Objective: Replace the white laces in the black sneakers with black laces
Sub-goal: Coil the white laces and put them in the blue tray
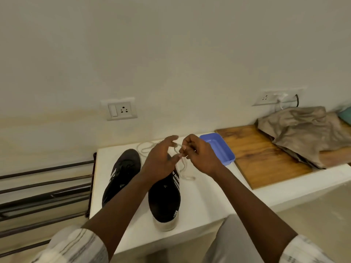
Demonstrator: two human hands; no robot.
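Two black fabric sneakers (121, 179) with white side stripes stand side by side on the white bench (199, 198), heels toward its near edge. Above them I see the right hand (197, 156) pinching a white flat lace (179, 168). The left hand (161, 162), fingers loosely spread, touches that lace. Blue rectangular plastic tray (218, 149): far right corner.

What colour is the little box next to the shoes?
The box is blue, seen best in the head view.

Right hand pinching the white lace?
Yes, the right hand pinches the white lace with curled fingers above a sneaker.
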